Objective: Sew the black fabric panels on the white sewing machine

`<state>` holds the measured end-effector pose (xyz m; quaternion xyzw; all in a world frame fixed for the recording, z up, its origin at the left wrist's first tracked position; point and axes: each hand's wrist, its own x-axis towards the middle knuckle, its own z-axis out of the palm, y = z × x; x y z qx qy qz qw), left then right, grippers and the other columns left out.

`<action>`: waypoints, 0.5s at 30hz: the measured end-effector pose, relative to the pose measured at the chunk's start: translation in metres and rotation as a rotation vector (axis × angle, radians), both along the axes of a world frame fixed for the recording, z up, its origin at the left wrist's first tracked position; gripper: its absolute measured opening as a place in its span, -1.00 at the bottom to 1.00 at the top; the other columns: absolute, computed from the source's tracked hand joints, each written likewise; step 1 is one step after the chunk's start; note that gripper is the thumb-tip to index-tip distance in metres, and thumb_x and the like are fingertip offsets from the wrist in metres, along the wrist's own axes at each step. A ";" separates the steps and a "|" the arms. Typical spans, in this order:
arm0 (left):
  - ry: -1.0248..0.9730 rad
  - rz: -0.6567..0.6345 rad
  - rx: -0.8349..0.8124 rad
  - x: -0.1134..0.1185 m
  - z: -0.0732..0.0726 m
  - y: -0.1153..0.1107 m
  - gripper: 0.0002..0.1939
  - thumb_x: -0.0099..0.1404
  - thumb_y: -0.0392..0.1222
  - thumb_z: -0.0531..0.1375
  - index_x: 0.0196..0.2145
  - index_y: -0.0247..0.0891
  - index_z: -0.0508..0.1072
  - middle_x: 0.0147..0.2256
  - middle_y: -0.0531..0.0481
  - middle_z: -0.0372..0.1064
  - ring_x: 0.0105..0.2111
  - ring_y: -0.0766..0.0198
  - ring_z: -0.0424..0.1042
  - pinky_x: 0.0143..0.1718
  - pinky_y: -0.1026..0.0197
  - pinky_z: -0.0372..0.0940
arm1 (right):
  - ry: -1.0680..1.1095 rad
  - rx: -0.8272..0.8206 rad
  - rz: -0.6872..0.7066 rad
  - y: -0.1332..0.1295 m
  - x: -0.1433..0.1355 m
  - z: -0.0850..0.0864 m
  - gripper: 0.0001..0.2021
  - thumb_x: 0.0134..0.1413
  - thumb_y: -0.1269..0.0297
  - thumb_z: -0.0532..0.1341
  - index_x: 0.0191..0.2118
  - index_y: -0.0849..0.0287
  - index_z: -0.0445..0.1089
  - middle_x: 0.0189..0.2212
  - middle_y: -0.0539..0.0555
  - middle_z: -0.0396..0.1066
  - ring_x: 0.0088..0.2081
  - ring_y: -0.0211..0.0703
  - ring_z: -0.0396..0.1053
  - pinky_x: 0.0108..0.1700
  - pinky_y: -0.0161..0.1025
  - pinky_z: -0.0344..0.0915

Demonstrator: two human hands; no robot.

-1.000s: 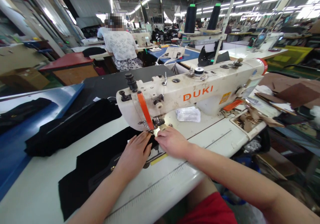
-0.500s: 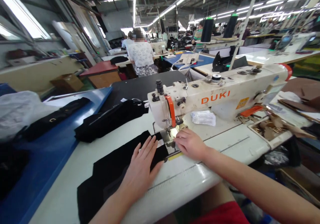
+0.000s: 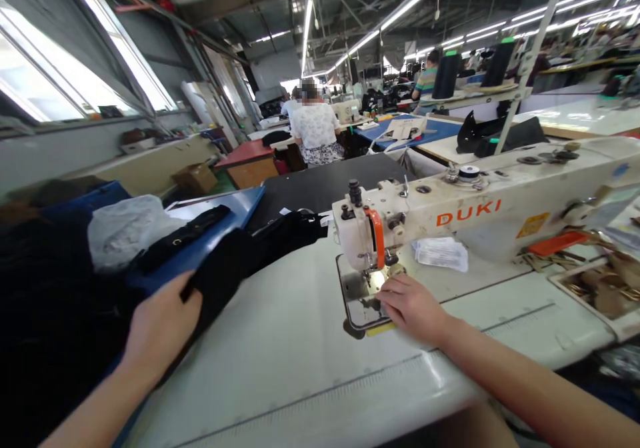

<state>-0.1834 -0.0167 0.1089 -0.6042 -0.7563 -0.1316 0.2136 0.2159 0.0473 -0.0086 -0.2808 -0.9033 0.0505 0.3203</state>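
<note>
White slips [image 3: 440, 255] beyond right hand [image 3: 413, 307] — plastic bag [image 3: 125, 231] beyond left hand [image 3: 163, 321] gripping cloth [image 3: 227, 268].

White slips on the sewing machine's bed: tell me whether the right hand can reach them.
Likely yes: the right hand is close by the white slips, and their near side looks open, with nothing visible lying over them.

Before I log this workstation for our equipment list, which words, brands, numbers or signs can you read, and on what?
"DUKI": orange letters on the sewing machine.
Too small or blurred to read: yellow sticker on the machine; any print on the white labels; any numbers on the ruler scale.
</note>
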 end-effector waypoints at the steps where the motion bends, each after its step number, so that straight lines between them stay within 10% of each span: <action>1: 0.000 0.076 0.003 -0.003 0.019 0.018 -0.60 0.30 -0.21 -0.03 0.02 -0.35 0.40 -0.16 -0.09 0.53 -0.18 -0.06 0.52 -0.19 -0.13 0.43 | 0.001 -0.006 0.003 0.000 0.000 0.000 -0.82 0.18 0.48 0.12 -0.30 0.19 0.48 -0.35 0.14 0.42 -0.24 -0.07 0.30 -0.15 -0.14 0.30; 4: -0.003 0.067 -0.013 0.003 0.042 0.072 -0.53 0.38 -0.24 -0.15 0.14 -0.41 0.28 0.02 -0.07 0.42 0.04 -0.05 0.39 -0.01 -0.09 0.32 | 0.004 -0.013 -0.014 -0.001 -0.001 -0.001 -0.80 0.19 0.47 0.11 -0.30 0.19 0.48 -0.35 0.14 0.42 -0.25 -0.07 0.31 -0.16 -0.14 0.31; 9: -0.081 0.046 -0.136 0.028 -0.022 0.131 -0.62 0.36 -0.24 -0.03 0.02 -0.46 0.41 0.01 -0.24 0.44 0.03 -0.02 0.42 0.01 0.00 0.32 | 0.026 0.022 -0.069 -0.001 -0.003 -0.003 -0.77 0.22 0.45 0.07 -0.30 0.19 0.49 -0.38 0.13 0.42 -0.27 -0.07 0.32 -0.19 -0.15 0.32; 12: -0.106 0.094 -0.145 0.034 -0.057 0.131 -0.54 0.28 -0.25 0.10 0.11 -0.49 0.34 0.15 -0.47 0.25 0.18 -0.20 0.23 0.09 -0.20 0.23 | 0.033 0.019 -0.067 -0.002 -0.004 -0.006 -0.77 0.23 0.45 0.07 -0.30 0.18 0.48 -0.37 0.12 0.43 -0.27 -0.08 0.34 -0.19 -0.16 0.33; 15: -0.091 0.112 -0.132 0.027 -0.062 0.100 -0.47 0.33 -0.20 0.05 0.21 -0.47 0.22 0.26 -0.42 0.07 0.28 -0.13 0.06 0.19 -0.22 0.09 | 0.029 0.003 -0.040 -0.003 -0.001 -0.010 -0.75 0.24 0.44 0.04 -0.29 0.17 0.48 -0.33 0.13 0.45 -0.26 -0.08 0.36 -0.19 -0.16 0.35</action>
